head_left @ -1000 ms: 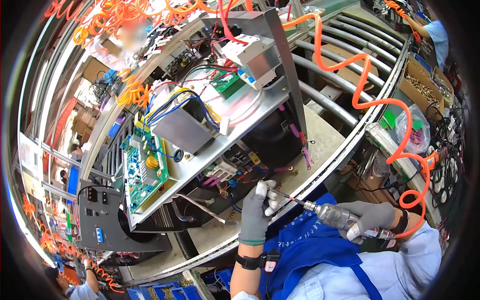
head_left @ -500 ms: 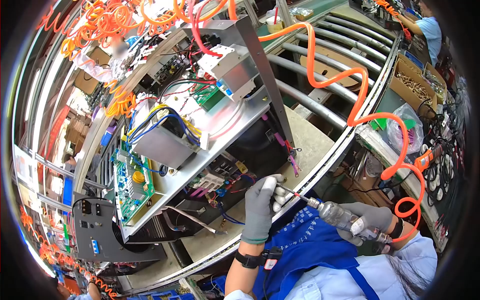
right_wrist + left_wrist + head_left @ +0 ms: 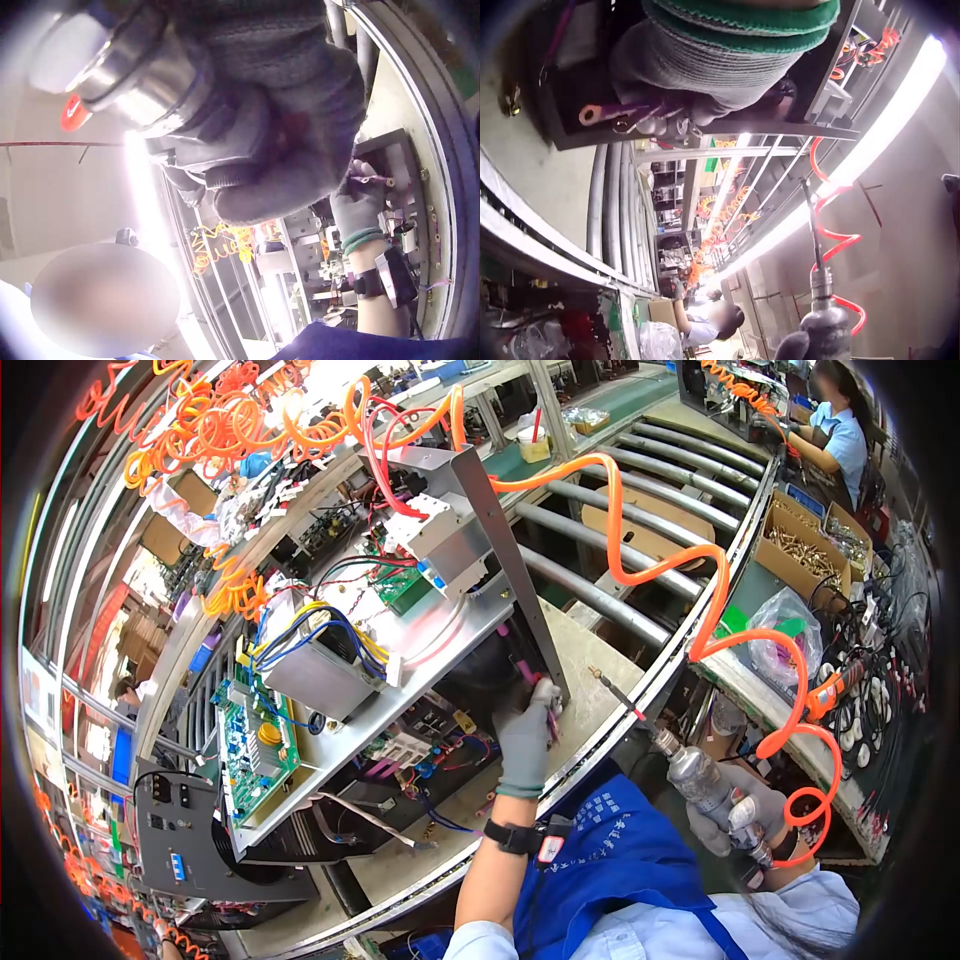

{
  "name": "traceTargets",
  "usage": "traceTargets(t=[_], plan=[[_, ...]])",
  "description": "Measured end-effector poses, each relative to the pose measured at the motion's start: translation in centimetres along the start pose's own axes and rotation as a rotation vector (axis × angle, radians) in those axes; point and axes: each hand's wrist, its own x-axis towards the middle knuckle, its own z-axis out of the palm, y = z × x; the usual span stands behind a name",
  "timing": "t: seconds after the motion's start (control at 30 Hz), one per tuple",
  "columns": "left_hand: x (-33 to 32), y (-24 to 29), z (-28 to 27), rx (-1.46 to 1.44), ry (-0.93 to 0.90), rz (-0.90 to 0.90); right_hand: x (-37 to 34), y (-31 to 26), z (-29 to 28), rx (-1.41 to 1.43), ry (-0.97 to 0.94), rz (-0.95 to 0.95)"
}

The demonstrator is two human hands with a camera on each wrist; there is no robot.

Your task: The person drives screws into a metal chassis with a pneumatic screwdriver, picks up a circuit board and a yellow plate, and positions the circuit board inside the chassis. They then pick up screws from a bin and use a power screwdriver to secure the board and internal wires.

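My left hand, in a grey glove with white fingertips, reaches under the raised metal panel of a chassis. It grips purple cables whose ring terminals stick out past the fingers in the left wrist view. My right hand, gloved too, holds an air screwdriver by its body, off to the right of the chassis. The tool's long bit points up and left over the conveyor edge, apart from the cables. An orange coiled hose runs near the tool and past the chassis.
A roller conveyor stretches away beyond the chassis. To the right, a side bench carries a cardboard box of brass-coloured fasteners, a plastic bag and black cables. A green circuit board edges the panel. Another person works at far right.
My left hand has left the screwdriver bit and moved up and forward to the purple cables. The screwdriver has swung away to the right and lower in my right hand.
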Motion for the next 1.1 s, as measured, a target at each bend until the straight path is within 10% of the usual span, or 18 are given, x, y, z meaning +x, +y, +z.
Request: traceTargets(t=[0.2,1.1], plan=[[-2.0,2.7,-4.0,-0.674,-0.414,-0.395,0.0,0.2,-0.5,0.062,0.059,0.242],[-1.7,2.0,-5.8,-0.786,-0.497,-0.386,3.1,1.3,-0.5,-0.044,-0.203,0.410]])
